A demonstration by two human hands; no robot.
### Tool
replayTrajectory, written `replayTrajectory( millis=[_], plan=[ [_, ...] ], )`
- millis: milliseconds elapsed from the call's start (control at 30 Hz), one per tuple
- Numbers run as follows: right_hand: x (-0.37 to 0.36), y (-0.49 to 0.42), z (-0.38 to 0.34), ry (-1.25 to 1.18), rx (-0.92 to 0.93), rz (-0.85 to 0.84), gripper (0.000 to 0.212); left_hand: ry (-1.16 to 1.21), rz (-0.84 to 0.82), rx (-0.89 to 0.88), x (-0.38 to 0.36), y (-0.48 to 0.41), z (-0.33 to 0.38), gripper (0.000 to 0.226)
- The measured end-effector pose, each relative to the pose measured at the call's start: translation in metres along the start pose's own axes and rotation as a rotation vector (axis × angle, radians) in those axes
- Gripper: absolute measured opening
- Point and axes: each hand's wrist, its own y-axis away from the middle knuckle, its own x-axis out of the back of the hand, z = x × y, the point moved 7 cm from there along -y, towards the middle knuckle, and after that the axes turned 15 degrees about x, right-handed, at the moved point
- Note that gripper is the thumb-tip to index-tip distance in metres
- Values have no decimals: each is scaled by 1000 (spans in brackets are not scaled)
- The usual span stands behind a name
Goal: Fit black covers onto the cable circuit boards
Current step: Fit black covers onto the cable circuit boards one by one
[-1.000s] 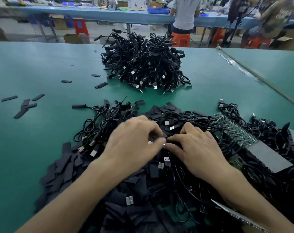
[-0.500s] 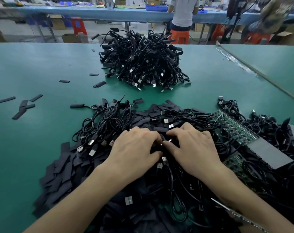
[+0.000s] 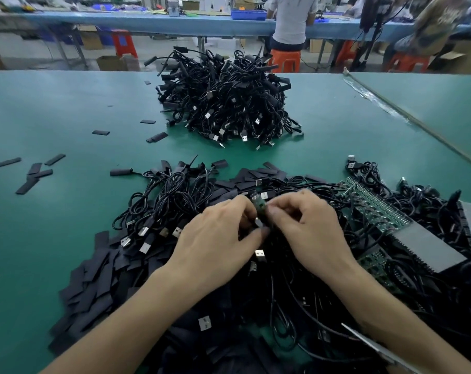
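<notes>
Starting at the left: a few stray covers (image 3: 32, 174) lay scattered on the bench (image 3: 53, 109) with loads of bare green around them, so that side was where we saw the open room for swinging an arm out. Nearer in, the big heap (image 3: 94, 279) of covers sat just beside the left forearm, an easy grab.

The left hand (image 3: 218, 238) had its fingers curled in, thumb and fingertips pinching the lower end of a small green board (image 3: 258, 205). Something dark showed under the board between the two hands, but we couldn't tell if it was a cover or just cable. The right hand (image 3: 307, 233) pinched the same board from the other side, fingers curled too. Both hovered over the tangle of cables (image 3: 169, 195), with the far pile (image 3: 226, 101) well apart behind.

Our guess: a bare board was getting lined up for its cover. The next move would've needed one hand keeping the board steady while the other slid a cover on square, with the lead kept from snagging in the tangle.

The right side was tighter. A strip (image 3: 374, 209) of boards and a grey pad (image 3: 428, 244) lay near the right hand, and beyond them a seam (image 3: 417, 125) ran diagonally across the bench.
</notes>
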Motion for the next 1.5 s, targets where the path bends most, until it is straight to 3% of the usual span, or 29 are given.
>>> replayTrajectory(
  millis=[100,167,467,533,667,767,833,1000,1100,1233,1333,1433,1500],
  plan=[
    [14,-1,-10,-350,84,213,19,190,12,0,5,-1,3,35],
    [18,0,-17,-474,151,264,20,285,27,-28,10,0,6,44],
    [9,0,-21,-713,147,214,10,248,230,-106,23,1,6,18],
    [6,0,-13,-507,107,155,13,293,268,-69,26,0,4,25],
    [-16,4,-7,65,199,-232,29,587,311,-106,42,3,8,33],
    [-25,6,-9,186,229,-382,34,794,398,-187,62,8,10,32],
    [-28,7,-12,247,273,-457,32,797,417,-178,69,7,9,31],
    [-23,5,-21,34,257,-383,48,619,248,7,51,-3,1,28],
    [-21,3,-26,-75,274,-343,39,626,97,-11,40,-5,5,28],
    [-18,4,-29,-485,198,-212,10,837,-33,10,37,-9,5,24],
    [-13,2,-25,-631,118,-94,14,908,-129,95,32,-12,-2,32],
    [-6,-1,-19,-677,75,9,17,871,-329,195,17,-14,-9,54],
    [-7,-1,-15,-715,29,38,20,787,-386,205,9,-13,-10,46]
  ],
)
